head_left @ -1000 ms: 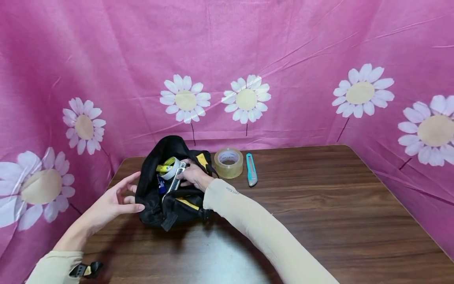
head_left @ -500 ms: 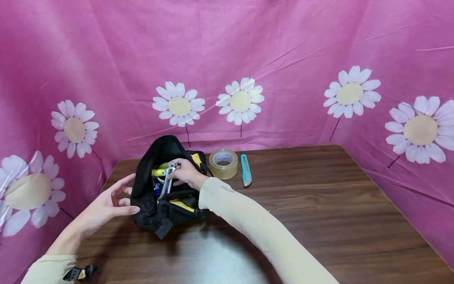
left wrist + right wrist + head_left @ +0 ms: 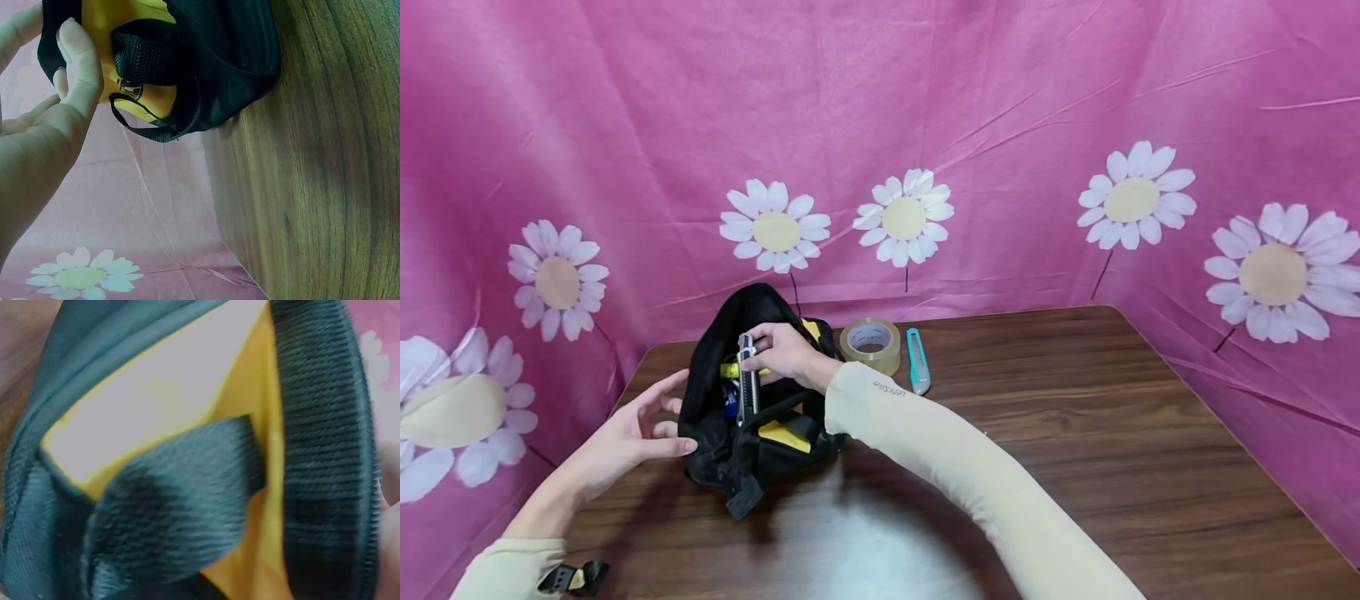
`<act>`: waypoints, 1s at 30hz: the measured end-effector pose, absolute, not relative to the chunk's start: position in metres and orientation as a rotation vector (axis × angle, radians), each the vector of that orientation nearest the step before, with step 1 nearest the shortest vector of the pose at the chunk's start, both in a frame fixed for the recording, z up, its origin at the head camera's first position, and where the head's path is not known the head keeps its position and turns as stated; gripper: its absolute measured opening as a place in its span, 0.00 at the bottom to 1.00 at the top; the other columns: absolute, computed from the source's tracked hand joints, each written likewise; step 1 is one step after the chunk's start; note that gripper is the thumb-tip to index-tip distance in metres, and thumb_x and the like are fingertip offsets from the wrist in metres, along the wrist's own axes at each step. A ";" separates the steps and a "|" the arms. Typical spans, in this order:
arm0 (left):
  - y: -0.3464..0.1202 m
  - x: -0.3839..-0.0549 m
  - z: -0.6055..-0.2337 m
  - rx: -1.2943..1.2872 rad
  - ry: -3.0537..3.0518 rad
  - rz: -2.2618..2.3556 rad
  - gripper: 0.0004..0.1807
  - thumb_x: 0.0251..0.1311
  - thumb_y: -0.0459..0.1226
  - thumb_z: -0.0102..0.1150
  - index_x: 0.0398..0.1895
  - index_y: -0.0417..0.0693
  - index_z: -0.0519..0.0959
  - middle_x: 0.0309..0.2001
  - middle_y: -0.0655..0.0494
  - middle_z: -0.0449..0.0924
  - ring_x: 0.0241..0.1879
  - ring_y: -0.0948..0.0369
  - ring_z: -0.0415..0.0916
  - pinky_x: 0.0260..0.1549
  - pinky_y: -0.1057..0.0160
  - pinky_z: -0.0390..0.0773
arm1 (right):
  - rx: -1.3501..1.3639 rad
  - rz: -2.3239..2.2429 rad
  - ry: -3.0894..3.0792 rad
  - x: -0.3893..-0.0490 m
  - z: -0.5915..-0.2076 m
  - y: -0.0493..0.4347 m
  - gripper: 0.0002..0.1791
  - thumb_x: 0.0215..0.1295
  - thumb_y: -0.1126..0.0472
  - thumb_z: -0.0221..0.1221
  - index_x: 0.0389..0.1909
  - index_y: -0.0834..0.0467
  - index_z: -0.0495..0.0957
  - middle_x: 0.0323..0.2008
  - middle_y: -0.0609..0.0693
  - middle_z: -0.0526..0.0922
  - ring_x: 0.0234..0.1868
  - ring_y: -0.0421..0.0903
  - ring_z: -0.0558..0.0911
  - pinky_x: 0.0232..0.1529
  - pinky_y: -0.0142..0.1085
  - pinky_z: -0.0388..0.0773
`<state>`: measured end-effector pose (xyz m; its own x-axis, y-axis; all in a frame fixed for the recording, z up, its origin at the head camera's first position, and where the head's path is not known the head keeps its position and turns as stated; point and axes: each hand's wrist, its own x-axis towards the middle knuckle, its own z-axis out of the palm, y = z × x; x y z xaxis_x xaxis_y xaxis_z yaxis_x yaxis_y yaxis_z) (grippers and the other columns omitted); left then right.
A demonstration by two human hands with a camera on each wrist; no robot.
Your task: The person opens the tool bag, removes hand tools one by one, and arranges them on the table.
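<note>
A black bag with yellow panels (image 3: 706, 417) stands unzipped at the left of the table. My left hand (image 3: 621, 435) pinches its left rim, thumb on the outer side and fingers over the edge, as the left wrist view shows too. Inside the mouth of the bag, my right hand (image 3: 786, 353) holds a long silver-and-black utility knife (image 3: 748, 393) by its upper end, nearly upright. Behind the knife, a yellow item (image 3: 728, 370) and a dark blue one (image 3: 731, 405) lie partly hidden in the bag. The right wrist view is filled by the bag's side and webbing strap (image 3: 181, 500).
A roll of clear packing tape (image 3: 889, 358) stands just right of the bag. Beside it lies a teal box cutter (image 3: 917, 361). The brown wooden table (image 3: 1075, 433) is backed by a pink cloth with daisies (image 3: 1000, 100).
My right hand has shifted left and slightly up, turning the utility knife from a slant to nearly upright. My left hand keeps its grip on the rim. The head view has turned slightly.
</note>
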<state>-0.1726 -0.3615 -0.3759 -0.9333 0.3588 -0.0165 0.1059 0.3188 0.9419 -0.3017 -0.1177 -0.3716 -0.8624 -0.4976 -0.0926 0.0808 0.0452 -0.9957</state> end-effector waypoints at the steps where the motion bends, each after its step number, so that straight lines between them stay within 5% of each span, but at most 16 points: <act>1: -0.361 -0.173 -0.376 0.426 2.363 1.658 0.51 0.61 0.25 0.65 0.82 0.48 0.45 0.52 0.38 0.62 0.41 0.59 0.83 0.40 0.63 0.80 | -0.423 -1.872 1.893 -0.301 -0.367 -0.117 0.17 0.60 0.75 0.68 0.48 0.60 0.80 0.34 0.52 0.82 0.32 0.46 0.85 0.43 0.54 0.83; 13: -0.357 -0.172 -0.386 0.474 2.339 1.709 0.53 0.58 0.22 0.66 0.82 0.51 0.47 0.49 0.45 0.68 0.35 0.63 0.82 0.34 0.62 0.82 | -0.440 -1.969 1.628 -0.304 -0.306 -0.090 0.20 0.64 0.73 0.66 0.56 0.63 0.76 0.40 0.54 0.84 0.36 0.49 0.85 0.41 0.49 0.85; 23: -0.358 -0.169 -0.394 0.467 2.249 1.758 0.53 0.60 0.22 0.64 0.82 0.55 0.45 0.50 0.50 0.69 0.35 0.63 0.82 0.35 0.61 0.82 | -0.507 -1.976 1.649 -0.313 -0.271 -0.038 0.31 0.69 0.68 0.64 0.71 0.64 0.67 0.55 0.58 0.80 0.50 0.55 0.85 0.49 0.47 0.82; 30: -0.360 -0.170 -0.398 0.494 2.215 1.778 0.53 0.61 0.21 0.62 0.82 0.55 0.44 0.52 0.47 0.68 0.36 0.62 0.83 0.36 0.60 0.82 | -0.457 -1.955 1.739 -0.322 -0.262 0.010 0.30 0.70 0.67 0.63 0.71 0.60 0.68 0.56 0.59 0.79 0.47 0.52 0.84 0.52 0.48 0.81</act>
<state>-0.1700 -0.3599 -0.3975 -0.9092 0.4162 0.0115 0.1013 0.1943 0.9757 -0.3219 0.0096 -0.2624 -0.8289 -0.5554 -0.0668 0.1312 -0.0769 -0.9884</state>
